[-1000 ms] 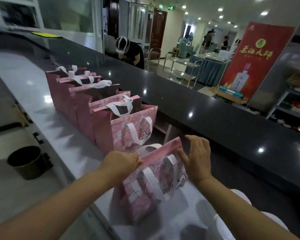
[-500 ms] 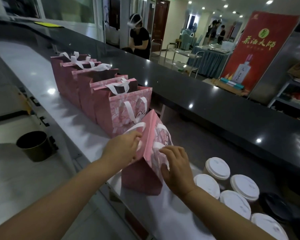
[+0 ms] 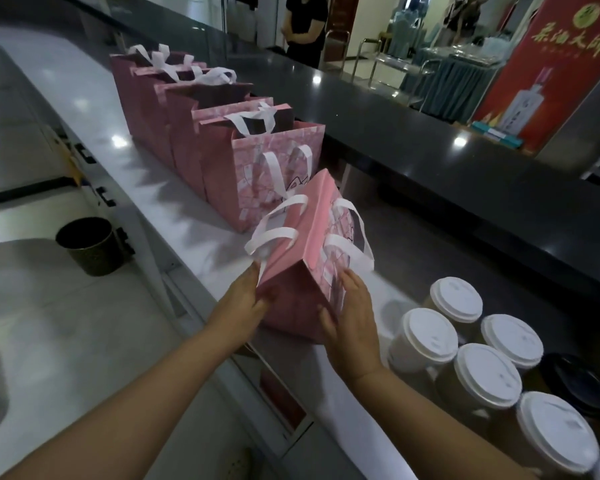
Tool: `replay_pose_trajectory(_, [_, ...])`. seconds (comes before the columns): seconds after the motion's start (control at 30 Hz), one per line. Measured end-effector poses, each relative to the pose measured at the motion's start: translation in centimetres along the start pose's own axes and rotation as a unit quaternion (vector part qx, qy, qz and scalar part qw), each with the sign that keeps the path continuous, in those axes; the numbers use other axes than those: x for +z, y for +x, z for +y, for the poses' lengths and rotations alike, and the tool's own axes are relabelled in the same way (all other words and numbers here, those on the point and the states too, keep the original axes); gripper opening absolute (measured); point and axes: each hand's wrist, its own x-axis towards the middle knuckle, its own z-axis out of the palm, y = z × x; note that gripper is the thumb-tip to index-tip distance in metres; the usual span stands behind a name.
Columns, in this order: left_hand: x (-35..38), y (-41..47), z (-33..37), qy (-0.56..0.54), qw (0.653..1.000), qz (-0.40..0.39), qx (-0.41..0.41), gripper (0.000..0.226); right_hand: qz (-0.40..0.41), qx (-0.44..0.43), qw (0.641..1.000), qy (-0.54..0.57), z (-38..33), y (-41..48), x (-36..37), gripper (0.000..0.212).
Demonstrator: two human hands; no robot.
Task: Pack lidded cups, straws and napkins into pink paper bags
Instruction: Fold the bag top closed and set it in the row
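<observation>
A pink paper bag with white ribbon handles (image 3: 312, 237) stands on the white counter (image 3: 94, 109), its mouth pressed nearly closed and its top leaning toward the far side. The two hands clasp it from either side. The left hand (image 3: 248, 299) grips its near left edge low down, with the fingers curled against the plain pink face just below the hanging handle loops. The right hand (image 3: 352, 313) holds the near right corner, fingers laid up the patterned face and thumb across the near narrow side. Just beyond it, a row of pink paper bags (image 3: 222, 174) stands open and upright, running away to the far left. To the near right of the right hand sits a cluster of white-lidded cups (image 3: 487, 379), apart from the bag. A dark round bin (image 3: 89, 245) stands on the floor at the left.
</observation>
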Motion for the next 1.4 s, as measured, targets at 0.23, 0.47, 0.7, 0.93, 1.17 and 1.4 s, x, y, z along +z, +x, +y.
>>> replay_pose_trajectory(0.23, [0.2, -0.5, 0.4, 0.146, 0.987, 0.064, -0.02, 0.046, 0.013, -0.009, 0.999, -0.028, -0.6, 0.9, 1.0, 0.062])
replay_pose_trajectory(0.47, [-1.8, -1.7, 0.6, 0.187, 0.98, 0.062, 0.014, 0.049, 0.118, -0.051, 0.99, -0.051, -2.4, 1.3, 2.3, 0.045])
replay_pose_trajectory(0.7, [-5.1, -0.7, 2.3, 0.155, 0.975, 0.125, 0.101, 0.039, 0.199, -0.054, 0.978, -0.044, -6.1, 2.3, 2.2, 0.039])
replay_pose_trajectory(0.93, [-13.4, -1.4, -0.7, 0.097, 0.971, 0.138, 0.167, 0.043, 0.218, -0.001, 0.974, -0.061, -15.0, 2.9, 5.4, 0.047])
replay_pose_trajectory(1.17, [-26.6, -1.6, -8.6, 0.113, 0.956, 0.21, 0.17, 0.039, 0.197, 0.038, 0.98, -0.003, -26.3, 4.7, 15.9, 0.056])
replay_pose_trajectory(1.4, [-36.9, -0.3, -14.8, 0.086, 0.956, 0.262, 0.101, 0.04, 0.176, 0.039, 0.982, 0.056, -34.5, 9.4, 25.5, 0.04])
